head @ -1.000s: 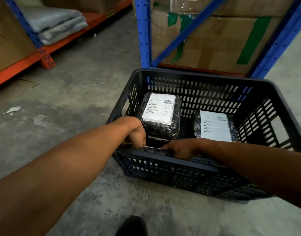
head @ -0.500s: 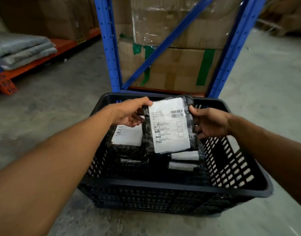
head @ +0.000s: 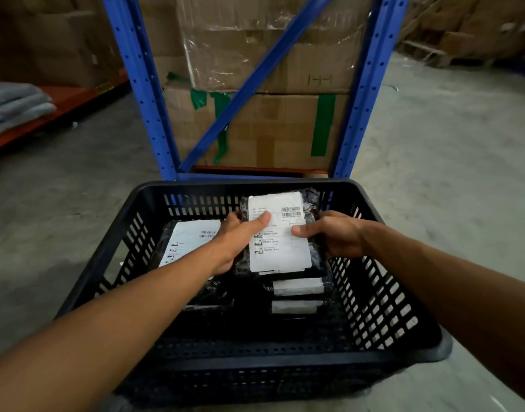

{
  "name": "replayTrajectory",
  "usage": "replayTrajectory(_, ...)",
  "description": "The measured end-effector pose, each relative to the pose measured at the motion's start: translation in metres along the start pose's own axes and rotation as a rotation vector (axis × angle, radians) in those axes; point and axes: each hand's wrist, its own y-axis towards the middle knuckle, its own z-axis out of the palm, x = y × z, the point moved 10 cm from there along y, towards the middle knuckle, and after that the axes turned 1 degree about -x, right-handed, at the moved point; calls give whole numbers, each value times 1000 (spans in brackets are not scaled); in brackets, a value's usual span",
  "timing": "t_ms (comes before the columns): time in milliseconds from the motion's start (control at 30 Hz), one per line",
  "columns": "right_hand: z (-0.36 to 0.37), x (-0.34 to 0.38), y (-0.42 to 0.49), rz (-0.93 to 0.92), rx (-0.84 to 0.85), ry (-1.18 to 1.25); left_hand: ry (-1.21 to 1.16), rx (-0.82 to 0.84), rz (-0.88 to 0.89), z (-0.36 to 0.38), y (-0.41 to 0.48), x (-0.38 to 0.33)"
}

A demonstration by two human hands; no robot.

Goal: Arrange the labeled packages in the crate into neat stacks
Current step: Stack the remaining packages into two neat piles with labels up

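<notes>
A black slatted plastic crate (head: 383, 361) stands on the concrete floor in front of me. Both hands hold one black-wrapped package with a white barcode label (head: 282, 251) at the crate's far right. My left hand (head: 240, 239) grips its left edge with the thumb on the label. My right hand (head: 335, 236) grips its right edge. The package rests on or just above a stack of similar packages (head: 298, 295), whose white label edges show below it. A second stack with a labeled package on top (head: 190, 236) sits at the far left, partly hidden by my left forearm.
A blue metal rack upright (head: 142, 84) with a diagonal brace stands right behind the crate, holding taped cardboard boxes (head: 270, 126). An orange shelf with folded grey bundles (head: 14, 105) runs along the left. More cardboard and pallets (head: 469, 34) lie at the far right.
Both hands came up from the crate's near side with a labeled package, held it upright, and have now lowered it flat onto the right stack. The view has shifted closer over the crate.
</notes>
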Motion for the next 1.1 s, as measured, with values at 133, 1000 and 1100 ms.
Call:
replayTrajectory(133, -14, -9, 7, 13, -89, 30, -25, 147, -95, 17, 8, 17)
replayTrajectory(1000, -56, -25, 18, 71, -501, -261, 311, -2, -138, 36, 23, 32)
replayTrajectory(1100, -60, -36, 18, 156, -523, -297, 368, -31, -132, 40, 26, 40)
